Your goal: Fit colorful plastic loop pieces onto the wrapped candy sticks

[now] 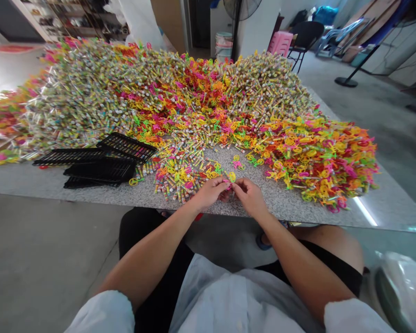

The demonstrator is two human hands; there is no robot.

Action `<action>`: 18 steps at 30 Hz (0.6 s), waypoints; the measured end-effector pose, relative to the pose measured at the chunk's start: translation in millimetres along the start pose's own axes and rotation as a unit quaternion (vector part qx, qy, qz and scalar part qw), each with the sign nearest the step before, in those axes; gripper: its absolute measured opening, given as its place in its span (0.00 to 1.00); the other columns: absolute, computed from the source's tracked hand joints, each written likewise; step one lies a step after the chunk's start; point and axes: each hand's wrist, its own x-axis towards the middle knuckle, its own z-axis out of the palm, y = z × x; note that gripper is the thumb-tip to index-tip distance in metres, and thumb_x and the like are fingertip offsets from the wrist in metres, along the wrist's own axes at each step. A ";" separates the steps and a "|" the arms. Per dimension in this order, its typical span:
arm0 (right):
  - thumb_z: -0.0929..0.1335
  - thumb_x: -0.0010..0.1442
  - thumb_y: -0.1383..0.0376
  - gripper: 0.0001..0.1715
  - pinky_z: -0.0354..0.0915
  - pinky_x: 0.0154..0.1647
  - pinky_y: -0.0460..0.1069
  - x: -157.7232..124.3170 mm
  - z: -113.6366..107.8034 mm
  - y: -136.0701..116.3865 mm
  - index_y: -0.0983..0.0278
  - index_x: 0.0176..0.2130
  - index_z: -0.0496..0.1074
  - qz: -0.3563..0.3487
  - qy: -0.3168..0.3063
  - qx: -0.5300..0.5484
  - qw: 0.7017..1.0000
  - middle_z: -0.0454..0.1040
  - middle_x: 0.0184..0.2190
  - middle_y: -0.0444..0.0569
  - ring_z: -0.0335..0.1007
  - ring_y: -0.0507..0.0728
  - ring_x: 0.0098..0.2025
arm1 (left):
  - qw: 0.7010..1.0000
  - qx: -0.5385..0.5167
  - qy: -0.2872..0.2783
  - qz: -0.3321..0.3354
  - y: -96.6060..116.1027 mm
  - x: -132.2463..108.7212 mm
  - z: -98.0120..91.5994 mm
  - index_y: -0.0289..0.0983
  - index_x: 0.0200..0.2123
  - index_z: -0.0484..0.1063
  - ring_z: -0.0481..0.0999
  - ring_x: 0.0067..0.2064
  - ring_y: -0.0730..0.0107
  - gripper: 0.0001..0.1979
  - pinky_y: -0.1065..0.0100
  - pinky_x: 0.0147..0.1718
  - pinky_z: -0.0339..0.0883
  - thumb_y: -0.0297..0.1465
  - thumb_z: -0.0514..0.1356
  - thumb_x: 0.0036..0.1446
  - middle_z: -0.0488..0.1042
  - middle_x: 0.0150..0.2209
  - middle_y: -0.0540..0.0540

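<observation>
My left hand [211, 192] and my right hand [249, 194] meet at the near edge of a speckled stone table [280, 199]. Both pinch a small pink and yellow plastic ring piece [230, 180] between their fingertips. Right behind them lies a small heap of little tubes and coloured rings [183, 173]. A huge pile of the same small tubes and plastic rings [180, 97] covers most of the table beyond.
Black plastic grid trays [104, 162] lie stacked on the table to the left of my hands. A mound of loose coloured rings [319, 162] fills the right side. A fan stand, chairs and a pink stool [280, 42] stand on the floor behind.
</observation>
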 end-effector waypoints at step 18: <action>0.71 0.58 0.50 0.21 0.65 0.20 0.47 8.3 2.5 2.5 0.62 0.43 0.73 0.178 -0.038 0.206 0.961 0.76 0.23 0.44 0.68 0.53 0.19 | 0.976 0.209 0.000 0.067 0.6 -1.9 -2.7 0.37 0.30 0.71 0.70 0.25 0.73 0.15 0.71 0.28 0.62 0.42 0.56 0.63 0.71 0.23 0.52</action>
